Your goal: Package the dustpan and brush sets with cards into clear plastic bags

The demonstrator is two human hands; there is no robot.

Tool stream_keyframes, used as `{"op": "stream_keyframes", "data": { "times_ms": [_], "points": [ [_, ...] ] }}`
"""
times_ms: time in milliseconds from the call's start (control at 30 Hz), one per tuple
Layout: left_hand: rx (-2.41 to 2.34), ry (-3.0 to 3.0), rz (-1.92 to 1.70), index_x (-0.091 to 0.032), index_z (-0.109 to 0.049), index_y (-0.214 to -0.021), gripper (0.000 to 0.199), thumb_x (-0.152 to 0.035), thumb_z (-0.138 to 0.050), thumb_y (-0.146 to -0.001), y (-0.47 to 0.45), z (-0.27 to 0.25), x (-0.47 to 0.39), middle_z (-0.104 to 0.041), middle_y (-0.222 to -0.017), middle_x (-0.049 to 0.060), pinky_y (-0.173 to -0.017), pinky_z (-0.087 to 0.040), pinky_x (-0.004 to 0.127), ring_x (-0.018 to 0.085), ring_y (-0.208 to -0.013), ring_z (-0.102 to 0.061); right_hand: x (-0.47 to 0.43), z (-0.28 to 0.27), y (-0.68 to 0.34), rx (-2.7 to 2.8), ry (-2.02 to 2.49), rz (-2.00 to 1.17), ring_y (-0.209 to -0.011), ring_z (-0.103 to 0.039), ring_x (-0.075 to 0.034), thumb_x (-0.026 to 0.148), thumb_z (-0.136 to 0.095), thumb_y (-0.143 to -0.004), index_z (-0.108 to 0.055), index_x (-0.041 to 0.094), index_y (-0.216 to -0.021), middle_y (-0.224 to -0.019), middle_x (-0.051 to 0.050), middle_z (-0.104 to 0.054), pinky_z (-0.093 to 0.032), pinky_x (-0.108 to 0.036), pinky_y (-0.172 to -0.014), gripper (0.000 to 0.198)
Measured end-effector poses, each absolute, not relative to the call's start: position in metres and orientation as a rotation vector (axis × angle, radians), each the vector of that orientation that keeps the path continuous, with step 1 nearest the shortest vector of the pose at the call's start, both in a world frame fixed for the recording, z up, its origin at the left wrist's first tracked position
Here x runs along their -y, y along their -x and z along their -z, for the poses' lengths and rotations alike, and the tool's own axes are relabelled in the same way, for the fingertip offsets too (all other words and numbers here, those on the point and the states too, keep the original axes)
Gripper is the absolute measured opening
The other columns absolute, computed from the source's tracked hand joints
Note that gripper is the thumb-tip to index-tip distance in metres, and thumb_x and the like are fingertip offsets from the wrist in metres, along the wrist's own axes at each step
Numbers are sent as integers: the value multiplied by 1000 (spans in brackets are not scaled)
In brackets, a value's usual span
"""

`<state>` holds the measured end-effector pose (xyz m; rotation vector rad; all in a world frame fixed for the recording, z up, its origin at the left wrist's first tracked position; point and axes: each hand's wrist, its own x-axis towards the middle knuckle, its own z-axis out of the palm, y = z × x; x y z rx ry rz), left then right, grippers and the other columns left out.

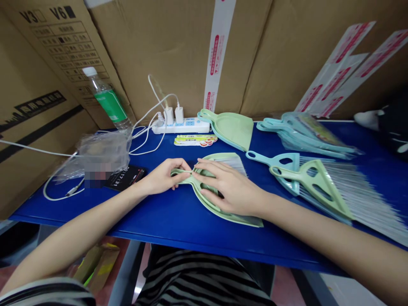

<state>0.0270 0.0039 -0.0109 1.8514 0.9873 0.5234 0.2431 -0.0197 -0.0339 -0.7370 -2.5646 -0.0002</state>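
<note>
A light green dustpan point(216, 212) lies on the blue table in front of me, with a matching green hand brush point(208, 174) nested on it. Pale bristles show past my fingers. My left hand point(168, 176) is closed in a pinch around the stacked handles, thumb on top. Across the brush head lies my right hand point(231, 187), palm down with fingers spread and touching it. The palm hides part of the brush and pan.
To the right lie blue and green brushes point(312, 180) and bagged blue dustpans point(306, 134). Behind are a stacked dustpan pair point(234, 127), printed cards point(194, 140) and a power strip point(191, 125) with cables. Leftward are a bottle point(110, 104), plastic bags point(98, 151) and a phone point(127, 176).
</note>
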Motion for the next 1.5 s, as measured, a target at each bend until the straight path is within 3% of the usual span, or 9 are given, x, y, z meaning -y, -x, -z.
{"op": "stream_keyframes", "data": {
  "times_ms": [467,700,867,967,1100,1333,1500],
  "points": [
    [-988,-1969,-481,-15,-53,-86,19,-34,-50,-87,-26,10,-3,-53,-75,-1,-43,-43,17,8,-59,-47,19,33,-244,2624,763,30,-130,-47,-33,28,-41,-96,-56,13,-132,-131,-20,-58,-46,-56,-99,42],
    [-1022,-2063,-443,-17,-52,-85,16,-31,-46,-89,-24,10,-2,-51,-74,-3,-52,-40,21,8,-56,-44,0,15,-254,2571,946,388,-127,-50,-32,21,-40,-96,-59,9,-127,-134,-20,-57,-47,-51,-97,39],
    [-1004,-2161,-445,-17,-53,-83,14,-28,-46,-88,-22,8,-2,-56,-78,-1,-66,-39,24,12,-70,-49,-32,-7,-248,2759,1209,545,-119,-57,-28,4,-43,-88,-64,8,-119,-120,-17,-67,-48,-42,-92,38],
    [-1000,-2177,-394,-18,-53,-83,16,-30,-44,-89,-21,7,-2,-57,-78,-2,-67,-38,25,12,-70,-49,-51,-16,-239,2872,1258,628,-105,-64,-27,-4,-47,-81,-73,10,-95,-101,-16,-74,-47,-40,-89,32],
    [-1008,-2200,-360,-17,-53,-84,17,-30,-43,-90,-20,6,-1,-57,-77,-2,-66,-37,25,12,-69,-49,-71,-17,-231,2923,1226,690,-102,-65,-29,-7,-54,-73,-74,11,-77,-80,-15,-75,-42,-41,-92,27],
    [-1020,-2237,-347,-18,-53,-86,17,-30,-42,-91,-20,6,1,-57,-76,-2,-65,-37,24,12,-67,-49,-83,-12,-230,2933,1177,778,-70,-66,-21,-4,-50,-77,-74,15,-73,-70,-7,-73,-35,-46,-99,31],
    [-1012,-2230,-331,-18,-53,-86,18,-31,-41,-91,-19,7,0,-56,-75,-2,-64,-37,24,12,-67,-48,-74,-21,-236,2884,1215,726,-80,-66,-22,0,-49,-79,-75,13,-83,-79,-10,-73,-36,-45,-99,29]
  ]
}}
